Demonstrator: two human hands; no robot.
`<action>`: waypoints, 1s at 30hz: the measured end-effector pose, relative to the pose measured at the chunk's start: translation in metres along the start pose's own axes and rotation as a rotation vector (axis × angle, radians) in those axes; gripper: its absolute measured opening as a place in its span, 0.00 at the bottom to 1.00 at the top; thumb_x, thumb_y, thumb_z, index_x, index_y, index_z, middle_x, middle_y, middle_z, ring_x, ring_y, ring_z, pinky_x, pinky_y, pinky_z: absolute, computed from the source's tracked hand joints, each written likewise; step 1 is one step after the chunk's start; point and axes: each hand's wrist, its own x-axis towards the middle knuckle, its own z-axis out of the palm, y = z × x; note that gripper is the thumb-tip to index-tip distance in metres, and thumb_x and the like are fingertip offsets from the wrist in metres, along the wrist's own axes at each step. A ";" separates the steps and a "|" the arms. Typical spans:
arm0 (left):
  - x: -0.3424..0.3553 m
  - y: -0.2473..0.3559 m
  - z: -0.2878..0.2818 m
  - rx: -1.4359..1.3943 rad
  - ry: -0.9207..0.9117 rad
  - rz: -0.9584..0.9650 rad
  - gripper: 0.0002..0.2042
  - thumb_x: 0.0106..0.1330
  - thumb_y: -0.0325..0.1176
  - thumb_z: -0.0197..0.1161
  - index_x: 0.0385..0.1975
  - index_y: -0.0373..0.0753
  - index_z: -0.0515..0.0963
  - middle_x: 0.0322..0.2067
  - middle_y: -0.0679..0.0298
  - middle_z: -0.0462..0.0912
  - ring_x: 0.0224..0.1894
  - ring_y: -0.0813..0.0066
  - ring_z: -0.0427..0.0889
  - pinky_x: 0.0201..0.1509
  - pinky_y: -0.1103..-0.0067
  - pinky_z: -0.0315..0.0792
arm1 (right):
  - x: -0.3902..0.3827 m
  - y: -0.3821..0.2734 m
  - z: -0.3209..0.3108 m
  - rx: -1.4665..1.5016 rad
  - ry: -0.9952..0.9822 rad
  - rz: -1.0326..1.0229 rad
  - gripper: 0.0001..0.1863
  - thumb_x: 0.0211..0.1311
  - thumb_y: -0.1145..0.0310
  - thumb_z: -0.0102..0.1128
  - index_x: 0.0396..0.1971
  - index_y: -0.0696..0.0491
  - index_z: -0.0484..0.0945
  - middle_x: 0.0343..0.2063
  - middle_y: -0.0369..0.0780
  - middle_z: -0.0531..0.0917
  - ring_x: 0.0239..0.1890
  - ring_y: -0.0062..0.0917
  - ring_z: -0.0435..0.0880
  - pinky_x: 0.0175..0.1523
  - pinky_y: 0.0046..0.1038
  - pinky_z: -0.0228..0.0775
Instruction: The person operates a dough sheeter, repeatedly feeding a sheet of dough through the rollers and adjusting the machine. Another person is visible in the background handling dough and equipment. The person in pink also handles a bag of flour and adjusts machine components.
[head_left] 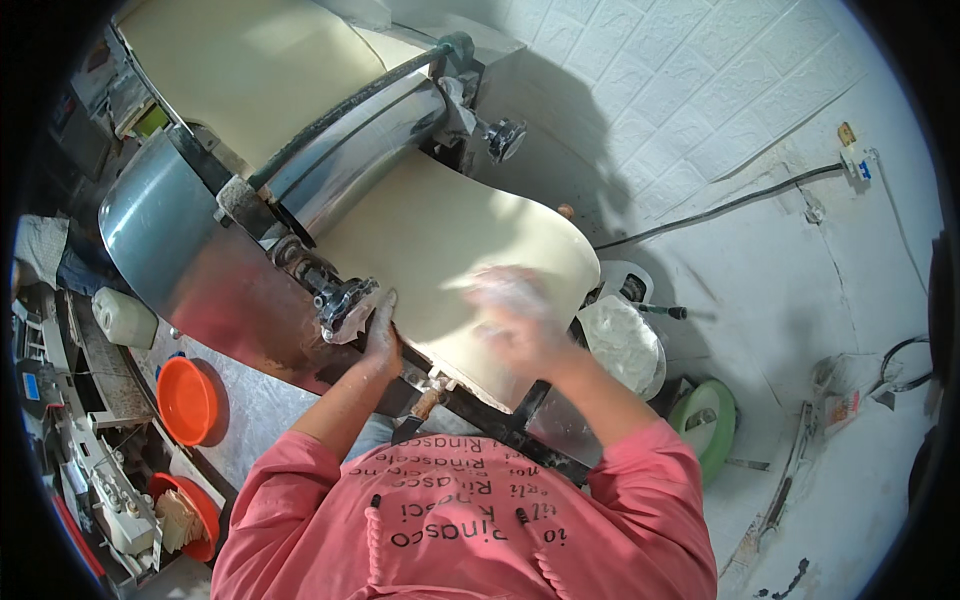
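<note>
The person in the pink top (450, 545) stands right up against the machine. The left hand (381, 340) is open, fingers straight, at the edge of the broad cream sheet (440, 230), just beside a black knob (345, 308). The right hand (515, 310), whitened, is over the sheet — too blurred for me to tell whether its fingers are apart or together. Farther off, the sheet meets a shiny curved metal part (365, 150); beyond stands a white tiled wall (660, 110).

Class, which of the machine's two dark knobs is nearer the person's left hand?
The lower knob, right beside the left hand; the upper knob sits on the far side of the machine, toward the tiled wall.
</note>
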 end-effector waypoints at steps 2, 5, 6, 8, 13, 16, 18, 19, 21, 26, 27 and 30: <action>-0.007 -0.001 0.009 0.008 0.081 -0.066 0.22 0.61 0.47 0.53 0.51 0.41 0.69 0.50 0.62 0.73 0.54 0.68 0.70 0.60 0.72 0.60 | -0.038 0.040 -0.024 -0.070 0.172 0.314 0.11 0.52 0.70 0.54 0.36 0.55 0.76 0.38 0.44 0.78 0.47 0.39 0.74 0.54 0.38 0.63; -0.013 0.010 0.019 0.057 0.084 -0.143 0.18 0.61 0.44 0.52 0.47 0.41 0.71 0.46 0.62 0.76 0.50 0.69 0.73 0.57 0.74 0.63 | -0.096 0.079 -0.068 -0.230 0.006 0.749 0.08 0.54 0.68 0.50 0.34 0.52 0.74 0.33 0.47 0.77 0.38 0.45 0.75 0.43 0.40 0.67; -0.013 0.010 0.019 0.086 0.112 -0.134 0.18 0.61 0.43 0.52 0.47 0.40 0.72 0.46 0.62 0.76 0.49 0.69 0.74 0.56 0.74 0.64 | -0.109 0.077 -0.073 -0.299 -0.085 0.729 0.08 0.54 0.67 0.50 0.34 0.52 0.74 0.32 0.47 0.77 0.38 0.45 0.75 0.43 0.41 0.67; -0.011 0.007 0.017 0.116 0.121 -0.115 0.17 0.61 0.42 0.52 0.46 0.40 0.72 0.45 0.62 0.77 0.48 0.69 0.74 0.55 0.74 0.65 | -0.135 0.076 -0.074 -0.436 -0.266 0.685 0.09 0.54 0.65 0.50 0.33 0.52 0.73 0.30 0.46 0.78 0.38 0.46 0.76 0.43 0.42 0.67; -0.010 0.006 0.008 0.140 0.027 -0.012 0.21 0.60 0.45 0.53 0.49 0.40 0.71 0.49 0.62 0.75 0.52 0.68 0.71 0.57 0.73 0.62 | -0.164 0.081 -0.080 -0.292 -0.686 0.704 0.12 0.51 0.64 0.51 0.35 0.52 0.72 0.33 0.50 0.77 0.39 0.46 0.76 0.43 0.44 0.66; -0.002 0.007 -0.003 0.065 0.107 0.012 0.25 0.60 0.49 0.53 0.54 0.41 0.68 0.54 0.61 0.71 0.57 0.67 0.67 0.60 0.72 0.58 | -0.145 0.060 -0.090 -0.330 -0.757 0.824 0.11 0.51 0.66 0.51 0.34 0.53 0.72 0.33 0.52 0.77 0.39 0.47 0.76 0.43 0.44 0.66; 0.013 -0.006 -0.019 0.058 0.049 -0.006 0.27 0.61 0.51 0.51 0.57 0.41 0.65 0.57 0.61 0.68 0.59 0.66 0.65 0.62 0.71 0.56 | -0.143 0.051 -0.093 -0.365 -0.676 0.799 0.10 0.51 0.67 0.51 0.33 0.55 0.72 0.31 0.52 0.78 0.37 0.49 0.77 0.42 0.44 0.66; 0.016 -0.011 -0.022 0.009 -0.003 -0.022 0.27 0.61 0.51 0.50 0.56 0.41 0.66 0.56 0.61 0.69 0.59 0.65 0.65 0.62 0.71 0.56 | -0.155 0.055 -0.089 -0.369 -0.614 0.720 0.10 0.51 0.68 0.50 0.33 0.56 0.72 0.29 0.52 0.78 0.36 0.50 0.77 0.42 0.45 0.66; 0.017 -0.014 -0.017 -0.040 -0.044 -0.069 0.26 0.62 0.51 0.49 0.55 0.40 0.67 0.55 0.61 0.71 0.58 0.65 0.66 0.62 0.71 0.57 | -0.186 0.074 -0.077 -0.335 -0.507 0.639 0.08 0.52 0.70 0.50 0.32 0.57 0.71 0.25 0.49 0.78 0.33 0.48 0.77 0.40 0.42 0.67; 0.010 -0.015 -0.010 -0.066 -0.024 -0.162 0.22 0.62 0.49 0.50 0.50 0.40 0.71 0.50 0.62 0.75 0.54 0.65 0.70 0.61 0.71 0.60 | -0.147 0.066 -0.090 0.255 -0.369 1.254 0.07 0.55 0.74 0.51 0.34 0.58 0.72 0.25 0.40 0.78 0.25 0.26 0.79 0.31 0.29 0.70; 0.011 -0.015 -0.008 -0.078 -0.006 -0.169 0.22 0.61 0.48 0.50 0.49 0.40 0.72 0.49 0.62 0.76 0.53 0.65 0.71 0.60 0.71 0.61 | -0.131 0.055 -0.091 0.362 -0.208 1.259 0.04 0.57 0.75 0.52 0.32 0.57 0.72 0.23 0.35 0.76 0.23 0.16 0.75 0.27 0.22 0.66; 0.003 -0.011 0.002 -0.084 0.034 -0.175 0.20 0.60 0.46 0.51 0.45 0.40 0.73 0.45 0.63 0.77 0.50 0.66 0.74 0.57 0.71 0.64 | -0.090 0.016 -0.047 0.288 0.241 0.828 0.05 0.59 0.74 0.50 0.33 0.58 0.73 0.27 0.39 0.78 0.26 0.22 0.76 0.33 0.24 0.69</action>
